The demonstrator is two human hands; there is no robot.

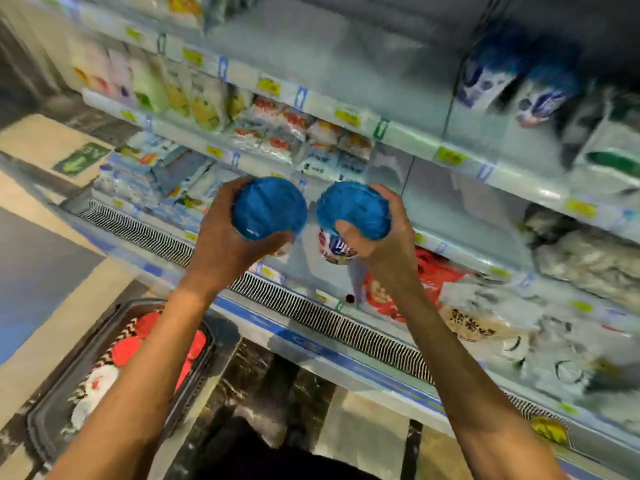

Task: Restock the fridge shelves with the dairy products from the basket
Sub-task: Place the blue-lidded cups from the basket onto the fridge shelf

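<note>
My left hand (225, 244) grips a dairy tub with a blue lid (268, 207), held up in front of the open fridge. My right hand (379, 237) grips a second blue-lidded tub (353, 209), whose white printed side shows below the lid. Both tubs hang side by side at mid height, level with the fridge's middle shelves (450, 157). Two more blue-lidded tubs (512, 81) stand on an upper shelf at the right. The dark basket (45, 420) sits on the floor at lower left, with red-lidded and white items inside.
Shelves at the left hold yellow, white and red packs (207, 102). Bagged goods (588, 258) fill the right-hand shelves. A ribbed air grille (346, 327) runs along the fridge's front edge. Bare shelf room lies behind and to the right of the tubs.
</note>
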